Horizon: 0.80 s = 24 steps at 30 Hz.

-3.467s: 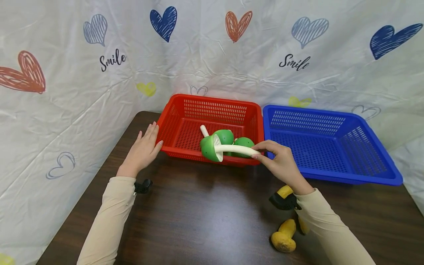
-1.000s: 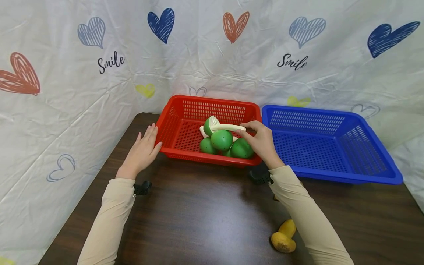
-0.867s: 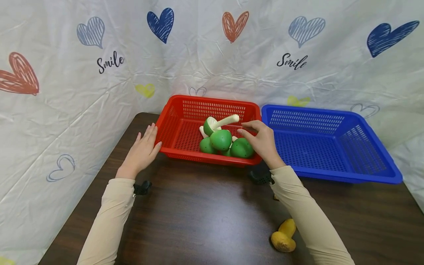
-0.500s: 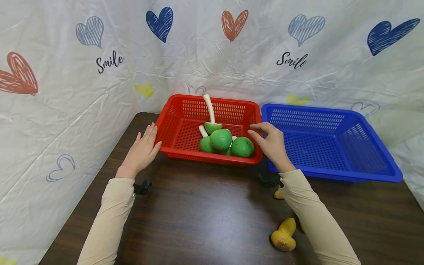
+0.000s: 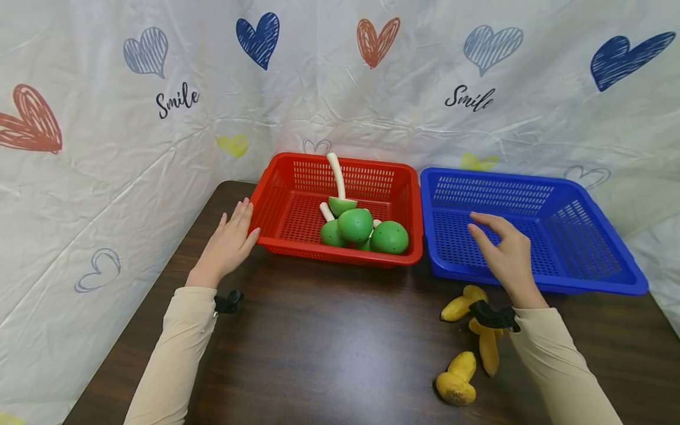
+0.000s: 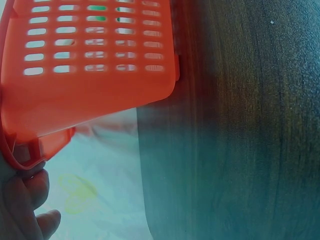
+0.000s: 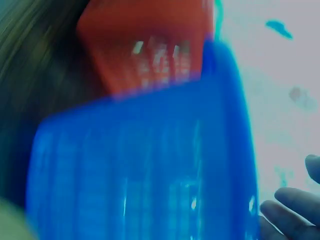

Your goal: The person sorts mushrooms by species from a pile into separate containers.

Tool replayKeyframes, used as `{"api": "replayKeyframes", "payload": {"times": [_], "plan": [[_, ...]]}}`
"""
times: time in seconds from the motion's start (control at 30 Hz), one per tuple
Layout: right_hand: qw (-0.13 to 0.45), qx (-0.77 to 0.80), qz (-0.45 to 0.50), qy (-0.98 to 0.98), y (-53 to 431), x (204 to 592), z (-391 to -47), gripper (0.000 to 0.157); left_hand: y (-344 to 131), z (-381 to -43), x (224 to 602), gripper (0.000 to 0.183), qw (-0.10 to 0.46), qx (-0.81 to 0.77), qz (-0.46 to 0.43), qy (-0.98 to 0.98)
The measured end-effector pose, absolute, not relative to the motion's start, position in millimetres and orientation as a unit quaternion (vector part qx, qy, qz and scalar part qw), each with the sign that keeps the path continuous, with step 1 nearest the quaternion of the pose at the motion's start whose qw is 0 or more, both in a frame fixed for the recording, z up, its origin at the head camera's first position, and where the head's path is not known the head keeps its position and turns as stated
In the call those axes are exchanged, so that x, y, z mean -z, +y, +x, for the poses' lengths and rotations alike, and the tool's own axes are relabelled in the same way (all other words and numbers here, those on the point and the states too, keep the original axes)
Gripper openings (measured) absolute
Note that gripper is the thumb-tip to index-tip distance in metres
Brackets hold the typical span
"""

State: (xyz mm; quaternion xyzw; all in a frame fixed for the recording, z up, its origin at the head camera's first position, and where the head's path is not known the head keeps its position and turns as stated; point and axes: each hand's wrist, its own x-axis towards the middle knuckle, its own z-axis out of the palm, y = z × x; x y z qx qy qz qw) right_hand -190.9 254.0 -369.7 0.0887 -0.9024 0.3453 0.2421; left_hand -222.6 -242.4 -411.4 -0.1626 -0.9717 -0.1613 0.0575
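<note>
My left hand (image 5: 225, 242) rests with straight fingers on the left rim of the red basket (image 5: 340, 252); in the left wrist view its fingertips (image 6: 37, 187) touch that rim. Several green-capped toy mushrooms with white stems lie in this basket. One mushroom (image 5: 342, 205) stands cap down with its stem up against the back wall, behind a round green cap (image 5: 355, 225). My right hand (image 5: 504, 254) holds nothing, thumb and forefinger apart, over the front of the blue basket (image 5: 531, 282). The right wrist view is blurred.
Yellow mushroom-shaped pieces lie on the dark table (image 5: 319, 354) before the blue basket: one piece (image 5: 462, 304) close to it, another (image 5: 487, 348) partly under the right wrist's camera, a third (image 5: 457, 379) nearer the front. A white cloth (image 5: 340, 71) hangs behind.
The right hand has let go of a mushroom's stem, which then tipped upright against the back wall. That hand has moved right, from the red basket to over the blue one. The left hand stays put.
</note>
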Motion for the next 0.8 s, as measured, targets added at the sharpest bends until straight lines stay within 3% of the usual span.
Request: {"api": "replayKeyframes", "payload": {"times": [0.37, 0.6, 0.8], "plan": [[0.324, -0.272, 0.0, -0.906, 353, 376, -157, 0.038, -243, -223, 410, 0.064, 0.059, 0.158, -0.163, -0.972], [0.26, -0.262, -0.054, -0.928, 403, 374, -145, 0.048, -243, -223, 410, 0.064, 0.059, 0.16, -0.164, -0.972], [0.195, -0.231, -0.029, -0.953, 436, 382, -141, 0.054, -242, -222, 410, 0.063, 0.059, 0.16, -0.161, -0.972]]}}
